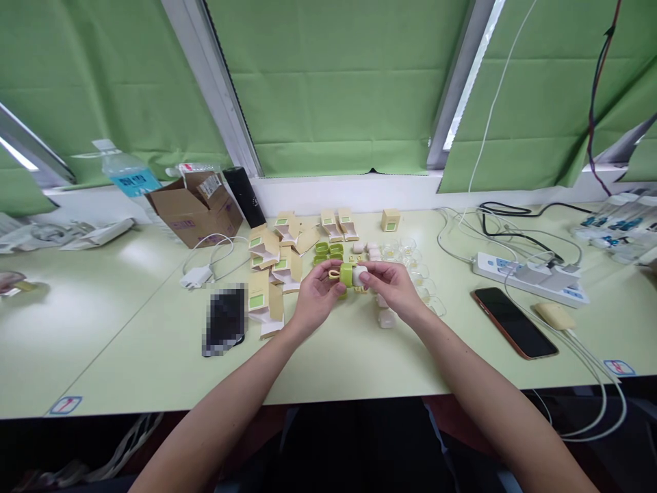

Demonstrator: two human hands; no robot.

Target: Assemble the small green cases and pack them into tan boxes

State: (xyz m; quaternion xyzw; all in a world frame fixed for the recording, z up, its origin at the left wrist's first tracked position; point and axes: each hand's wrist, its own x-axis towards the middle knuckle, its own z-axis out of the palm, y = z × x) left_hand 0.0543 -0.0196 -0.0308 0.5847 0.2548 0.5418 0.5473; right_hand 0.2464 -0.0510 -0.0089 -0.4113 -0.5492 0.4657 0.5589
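Between my hands, above the pale table, is a small green holder [346, 275] with a cream loop at its left end. My left hand [317, 296] grips this holder. In my right hand [393, 284] is a small white block [360, 275], pressed against or partly inside the holder's right end; how deep it sits I cannot tell. Just behind are several more green holders [321, 249]. Pale pinkish-white blocks [387, 318] lie beside and partly under my right hand. Several clear plastic cups [408, 245] stand to its right.
Open cream cartons [264, 294] cluster left of my hands, and one closed carton [391, 220] stands behind. A dark phone [224, 320] lies left, another phone [514, 322] right. Further right is a power strip [531, 277] with cables. A cardboard box [198, 212] and black bottle [245, 197] stand back left.
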